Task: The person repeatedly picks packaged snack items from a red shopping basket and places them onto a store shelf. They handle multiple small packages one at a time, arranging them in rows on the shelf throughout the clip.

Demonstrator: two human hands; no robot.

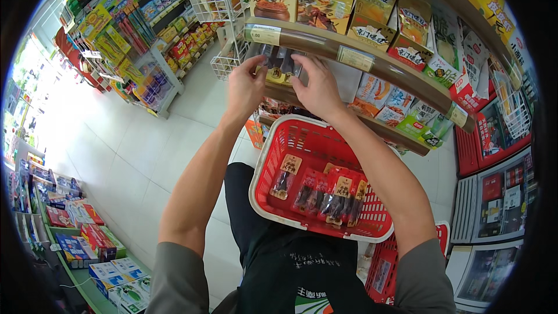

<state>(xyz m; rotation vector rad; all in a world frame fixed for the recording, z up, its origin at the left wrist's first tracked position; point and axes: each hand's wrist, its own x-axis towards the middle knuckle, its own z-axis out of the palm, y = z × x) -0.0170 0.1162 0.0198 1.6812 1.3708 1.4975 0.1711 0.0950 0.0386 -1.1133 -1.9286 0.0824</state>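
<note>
Both hands reach to the shelf under the brown price rail, at small clear packets of dark snack [279,63] with yellow lower ends. My left hand [248,80] is at the packets' left edge, thumb and forefinger nearly together. At their right edge is my right hand [317,83], its thumb and forefinger apart. Whether the fingertips pinch any packet cannot be told. Below the hands a red plastic shopping basket [266,183] with a white rim rests by my lap. One similar packet [285,176] lies in it, beside several red-and-clear packets [335,196].
Boxed snack pouches [331,0] fill the shelf above, and more snack packets [388,100] stand right of my hands. A white wire rack [226,17] hangs at the shelf's left end. Another red basket [383,270] is on the floor at lower right. Boxes [126,279] line a green shelf at lower left.
</note>
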